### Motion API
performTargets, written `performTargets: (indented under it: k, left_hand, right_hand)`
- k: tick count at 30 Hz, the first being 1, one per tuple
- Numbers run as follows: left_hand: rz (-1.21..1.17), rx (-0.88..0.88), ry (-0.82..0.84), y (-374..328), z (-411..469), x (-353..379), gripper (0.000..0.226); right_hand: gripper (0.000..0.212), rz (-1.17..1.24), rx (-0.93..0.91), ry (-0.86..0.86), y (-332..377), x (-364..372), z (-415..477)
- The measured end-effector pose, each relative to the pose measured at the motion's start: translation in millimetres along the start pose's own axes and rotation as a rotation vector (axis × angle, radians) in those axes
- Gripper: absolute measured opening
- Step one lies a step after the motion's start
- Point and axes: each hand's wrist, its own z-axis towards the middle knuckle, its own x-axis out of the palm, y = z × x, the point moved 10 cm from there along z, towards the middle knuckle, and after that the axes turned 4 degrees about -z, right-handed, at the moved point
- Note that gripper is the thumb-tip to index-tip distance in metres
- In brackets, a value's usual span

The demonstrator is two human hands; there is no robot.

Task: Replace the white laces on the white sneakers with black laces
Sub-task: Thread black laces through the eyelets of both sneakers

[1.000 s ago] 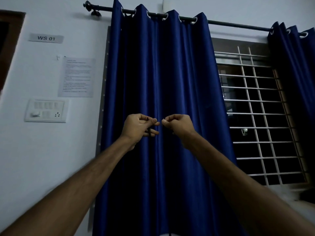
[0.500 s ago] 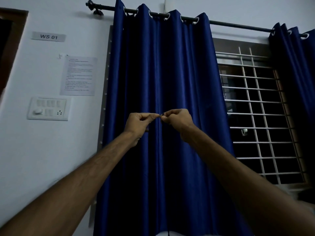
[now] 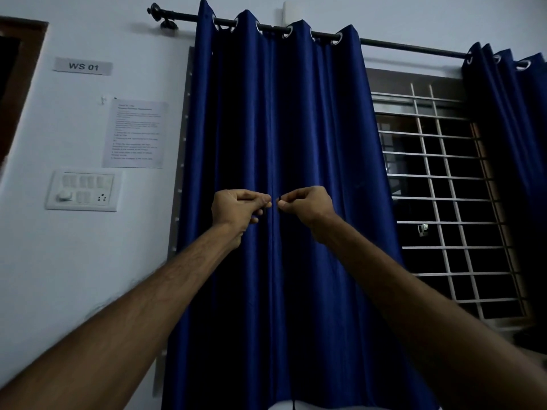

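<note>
- Before the curtain (image 3: 296, 128), about halfway up it, a person is holding both hands raised with the arms stretched forward.
- The left hand (image 3: 236, 207) is curling its fingers, with thumb and forefinger pinching what looks like a thin dark bit of lace, hard to make out against the curtain.
- The right hand (image 3: 307, 205) is curling likewise, its thumb and forefinger pinching a dark lace end that is poking up just past the fingertips.
- The two pinches are facing each other, slightly apart, across the curtain's middle fold.
- The lace (image 3: 294, 405) is hanging down in front of the curtain, mostly lost against the dark cloth. It is showing as a thin strand at the curtain's foot, crossing a white shape (image 3: 278, 406) cut off by the frame edge.
- Left of the curtain, a label (image 3: 83, 66), a paper sheet (image 3: 134, 133) and a switch plate (image 3: 83, 190) are sitting on the wall.
- Right of the curtain, a window grille (image 3: 444, 202) is showing.
</note>
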Motion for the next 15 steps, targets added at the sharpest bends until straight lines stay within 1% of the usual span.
performTargets:
  k: [5, 11, 14, 15]
  left_hand:
    - [-0.048, -0.048, -0.001, 6.8, -0.8, 2.5, 0.011]
    - [-0.051, -0.097, -0.012, 13.1, -2.5, 3.4, 0.014]
    - [-0.038, -0.102, -0.027, 17.4, -4.6, -4.7, 0.007]
    - [-0.034, -0.102, -0.045, 18.7, -4.4, -11.5, 0.008]
  right_hand:
    - [0.008, 0.008, 0.000, 0.012, -0.2, 2.9, -1.5]
    - [0.005, 0.037, 0.033, 0.020, -5.2, 4.3, 0.9]
    - [0.009, 0.070, 0.082, -0.052, -9.3, -5.0, 0.2]
    - [0.010, 0.092, 0.107, -0.063, -10.9, -8.4, -2.0]
